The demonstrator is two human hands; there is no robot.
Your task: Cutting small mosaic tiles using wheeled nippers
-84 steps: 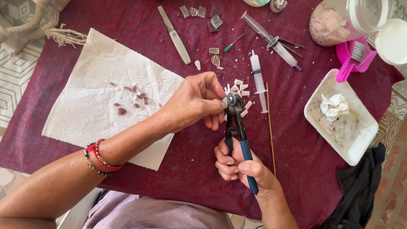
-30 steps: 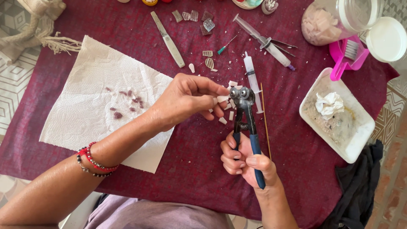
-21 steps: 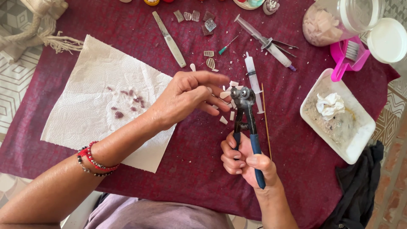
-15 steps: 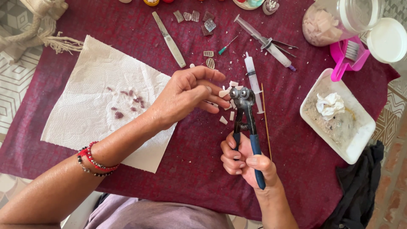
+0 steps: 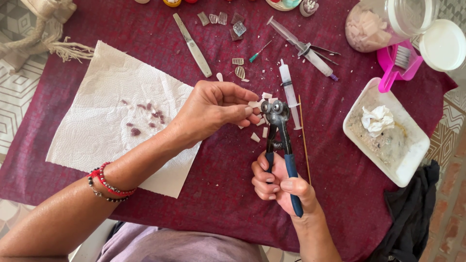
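At the far left we saw a fringed woven bag (image 5: 46, 19) at the edge of the surface (image 5: 218, 194), which was covered in a dark red cloth; beside it lay a white paper towel (image 5: 102, 131) with small purplish chips (image 5: 145, 114) scattered on it; across its near right part came the left forearm, wearing red and dark bead bracelets (image 5: 108, 183). We found the left hand (image 5: 211, 109) over the middle of the surface, its fingers pinched narrowly on a small pale tile piece (image 5: 254, 104), which touched the wheeled head of the nippers (image 5: 279, 131); other pale fragments (image 5: 255, 137) lay just beneath on the cloth. The right hand (image 5: 281, 184), nearer to us, had its fingers wrapped around the blue handles, the tool pointing away; a thin stick (image 5: 304, 138) and a syringe (image 5: 289, 92) lay just right of the nippers. Farther off we noted a flat white-handled tool (image 5: 192, 44), glass tiles (image 5: 228, 22) and a second syringe (image 5: 303, 48); at the right sat a white tray (image 5: 417, 150) holding crumpled tissue (image 5: 377, 119), a pink brush (image 5: 395, 65) and a clear jar (image 5: 383, 22) of pale pieces.
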